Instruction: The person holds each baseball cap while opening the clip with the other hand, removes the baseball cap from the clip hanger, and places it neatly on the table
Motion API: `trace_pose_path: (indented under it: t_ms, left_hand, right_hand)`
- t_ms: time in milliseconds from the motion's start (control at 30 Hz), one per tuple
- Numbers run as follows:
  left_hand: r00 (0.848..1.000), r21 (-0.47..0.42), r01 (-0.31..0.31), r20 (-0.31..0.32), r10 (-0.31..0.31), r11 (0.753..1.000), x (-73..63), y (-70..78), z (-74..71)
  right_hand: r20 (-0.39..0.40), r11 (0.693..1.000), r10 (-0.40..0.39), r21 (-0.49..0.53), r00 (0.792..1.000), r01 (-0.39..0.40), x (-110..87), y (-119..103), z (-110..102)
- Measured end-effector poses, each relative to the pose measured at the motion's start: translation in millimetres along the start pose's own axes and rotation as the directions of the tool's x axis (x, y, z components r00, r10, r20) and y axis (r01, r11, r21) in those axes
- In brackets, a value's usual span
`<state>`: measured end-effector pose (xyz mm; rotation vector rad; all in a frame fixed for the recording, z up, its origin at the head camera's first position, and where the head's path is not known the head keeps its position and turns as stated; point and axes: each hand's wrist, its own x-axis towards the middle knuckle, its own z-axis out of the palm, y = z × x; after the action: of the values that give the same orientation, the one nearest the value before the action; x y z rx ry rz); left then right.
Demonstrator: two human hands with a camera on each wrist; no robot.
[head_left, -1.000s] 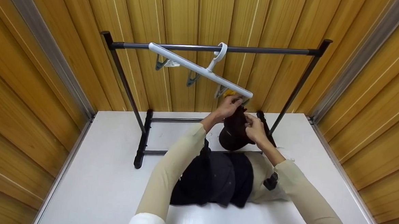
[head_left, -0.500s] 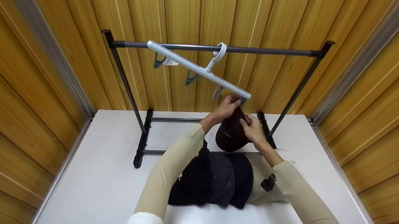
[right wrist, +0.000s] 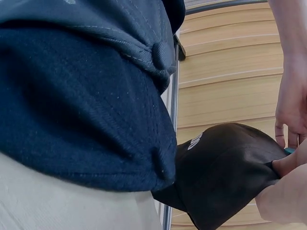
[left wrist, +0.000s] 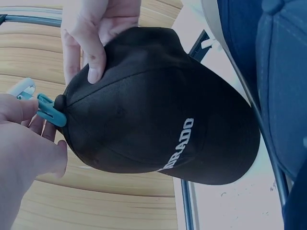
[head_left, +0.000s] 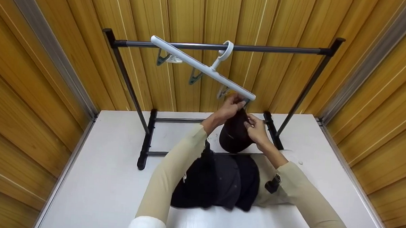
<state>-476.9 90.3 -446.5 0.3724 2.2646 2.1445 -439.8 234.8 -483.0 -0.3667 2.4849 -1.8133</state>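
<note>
A dark baseball cap (head_left: 234,136) with white lettering hangs brim down below the low right end of a white clip hanger (head_left: 205,69). My left hand (head_left: 228,110) pinches a teal clip (left wrist: 52,112) between thumb and fingers. The tip of that clip sits at the top button of the cap's crown. My right hand (head_left: 257,129) grips the side of the crown, its thumb (left wrist: 97,62) lying on the outside of the fabric. In the right wrist view, the cap (right wrist: 225,172) partly shows beside the fingers.
The hanger hooks over the bar (head_left: 276,50) of a dark rack and tilts down to the right. Other clips (head_left: 195,76) hang along it. Overlapping caps, one black (head_left: 197,186), one grey (head_left: 227,184), one navy (head_left: 249,189) and one beige (head_left: 268,166), lie in front on the white surface.
The cap has turned a little, its brim swinging slightly left, and the right thumb now lies further over the crown. The left hand stays at the hanger's low end.
</note>
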Motion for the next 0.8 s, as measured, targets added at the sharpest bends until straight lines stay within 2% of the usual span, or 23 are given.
trace_pose_path:
  t_ms: [333, 567, 800]
  left_hand:
    - [0.998, -0.028, 0.038, -0.04, -0.039, 0.999, 2.4, 4.7, 2.0]
    - [0.997, -0.032, 0.031, -0.067, -0.033, 0.999, 7.7, 6.2, 9.9]
    - [0.995, -0.006, 0.015, -0.1, -0.016, 1.0, 7.9, 13.4, 6.6]
  right_hand:
    - [0.068, 1.0, 0.03, 0.005, 0.997, -0.03, 0.8, -2.3, 2.4]
    - [0.12, 0.997, 0.044, 0.05, 0.992, -0.051, -1.7, -0.7, 2.1]
    - [0.107, 0.996, 0.042, 0.073, 0.993, -0.05, -2.7, -2.3, 1.5]
